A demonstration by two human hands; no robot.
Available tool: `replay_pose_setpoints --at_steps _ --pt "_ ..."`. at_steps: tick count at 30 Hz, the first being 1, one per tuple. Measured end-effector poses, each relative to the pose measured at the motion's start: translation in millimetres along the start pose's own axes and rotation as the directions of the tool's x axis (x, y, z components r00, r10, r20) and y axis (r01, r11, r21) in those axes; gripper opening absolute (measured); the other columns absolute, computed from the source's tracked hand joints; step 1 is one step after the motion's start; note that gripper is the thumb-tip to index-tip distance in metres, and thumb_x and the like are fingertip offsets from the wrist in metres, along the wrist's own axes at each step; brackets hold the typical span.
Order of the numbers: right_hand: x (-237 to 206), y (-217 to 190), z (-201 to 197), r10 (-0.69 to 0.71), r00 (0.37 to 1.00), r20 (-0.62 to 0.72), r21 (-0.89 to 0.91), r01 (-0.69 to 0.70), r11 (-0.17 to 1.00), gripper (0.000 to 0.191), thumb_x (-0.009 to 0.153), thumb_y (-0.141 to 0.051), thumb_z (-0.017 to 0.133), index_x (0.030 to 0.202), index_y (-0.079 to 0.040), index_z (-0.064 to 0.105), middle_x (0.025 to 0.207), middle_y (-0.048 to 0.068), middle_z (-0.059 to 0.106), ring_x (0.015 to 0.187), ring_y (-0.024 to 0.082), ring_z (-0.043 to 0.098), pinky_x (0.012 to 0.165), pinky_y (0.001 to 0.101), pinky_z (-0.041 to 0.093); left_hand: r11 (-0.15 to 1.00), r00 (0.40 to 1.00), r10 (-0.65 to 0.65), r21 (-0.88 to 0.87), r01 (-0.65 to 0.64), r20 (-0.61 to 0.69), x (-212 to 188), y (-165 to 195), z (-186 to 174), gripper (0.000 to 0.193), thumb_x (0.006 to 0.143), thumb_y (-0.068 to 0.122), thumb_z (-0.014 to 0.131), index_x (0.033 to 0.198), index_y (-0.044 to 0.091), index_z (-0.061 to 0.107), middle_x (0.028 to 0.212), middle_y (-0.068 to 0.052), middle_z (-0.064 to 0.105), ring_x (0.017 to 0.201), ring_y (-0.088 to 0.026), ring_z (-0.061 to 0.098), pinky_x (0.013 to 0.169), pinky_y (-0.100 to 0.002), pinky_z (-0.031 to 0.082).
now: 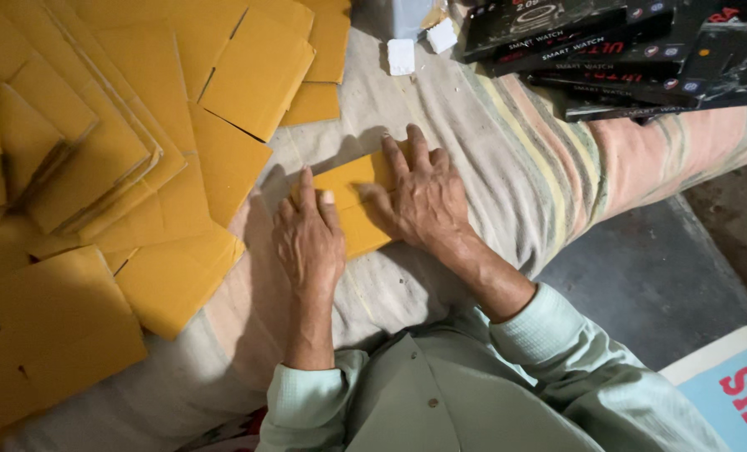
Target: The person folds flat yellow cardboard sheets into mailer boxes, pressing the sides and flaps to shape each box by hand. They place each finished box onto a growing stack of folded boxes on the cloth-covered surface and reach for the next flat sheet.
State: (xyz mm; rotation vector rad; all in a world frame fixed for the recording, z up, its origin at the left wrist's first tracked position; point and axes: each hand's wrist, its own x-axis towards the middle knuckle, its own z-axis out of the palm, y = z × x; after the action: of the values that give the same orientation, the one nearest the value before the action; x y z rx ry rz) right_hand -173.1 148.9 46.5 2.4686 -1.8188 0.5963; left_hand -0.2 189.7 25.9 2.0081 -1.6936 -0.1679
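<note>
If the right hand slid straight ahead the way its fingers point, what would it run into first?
The right hand lies flat on the small yellow cardboard piece, fingers pointing up the frame. Beyond its edge comes bare striped cloth, then probably the small white block; depth is unclear.

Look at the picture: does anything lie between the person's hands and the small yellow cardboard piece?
Nothing visible does. The left hand and right hand both press flat on the small folded yellow cardboard piece, which lies on the striped cloth.
</note>
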Motion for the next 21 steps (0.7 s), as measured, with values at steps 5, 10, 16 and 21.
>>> replay_pose_setpoints --at_steps 5,10,16,21 --pt "-0.4 -0.6 -1.0 0.016 0.999 0.041 0.045 -0.018 0.999 0.051 0.101 -0.029 0.056 0.148 -0.01 0.053 0.152 0.025 0.046 0.107 0.042 0.061 0.094 0.0487 0.051 1.0 0.999 0.014 -0.018 -0.013 0.031 0.2 -3.2 0.8 0.055 0.105 0.035 0.05 0.154 0.012 0.043 0.125 -0.026 0.06 0.112 -0.042 0.058 0.093 -0.055 0.046" --pt "0.0 -2.1 -3.3 0.001 1.0 0.015 0.001 -0.001 1.0 0.059 0.096 -0.044 0.061 0.142 -0.008 0.054 0.144 0.027 0.048 0.104 0.043 0.061 0.089 0.0493 0.051 0.996 0.996 0.067 -0.063 -0.07 -0.05 -1.0 -5.2 0.4 0.052 0.105 0.031 0.05 0.152 0.01 0.045 0.132 -0.022 0.061 0.117 -0.041 0.057 0.097 -0.054 0.046" --pt "-0.9 -2.7 -5.1 -0.001 1.0 0.017 0.033 0.0 0.999 0.05 0.101 -0.029 0.057 0.146 -0.009 0.053 0.148 0.025 0.048 0.106 0.042 0.062 0.091 0.0477 0.053 0.995 0.998 0.033 -0.088 -0.037 -0.045 -1.8 -5.1 0.2 0.048 0.108 0.032 0.05 0.151 0.01 0.048 0.134 -0.022 0.062 0.119 -0.04 0.058 0.099 -0.052 0.046" --pt "-2.0 -1.8 -4.4 -0.015 1.0 0.026 -0.018 0.016 1.0 0.065 0.093 -0.046 0.062 0.145 -0.008 0.054 0.146 0.026 0.047 0.104 0.041 0.062 0.089 0.0476 0.054 1.0 1.0 -0.005 -0.03 0.005 0.021 0.1 -2.0 -3.3 0.066 0.094 0.048 0.063 0.144 0.007 0.049 0.122 -0.026 0.061 0.112 -0.043 0.057 0.092 -0.053 0.046"
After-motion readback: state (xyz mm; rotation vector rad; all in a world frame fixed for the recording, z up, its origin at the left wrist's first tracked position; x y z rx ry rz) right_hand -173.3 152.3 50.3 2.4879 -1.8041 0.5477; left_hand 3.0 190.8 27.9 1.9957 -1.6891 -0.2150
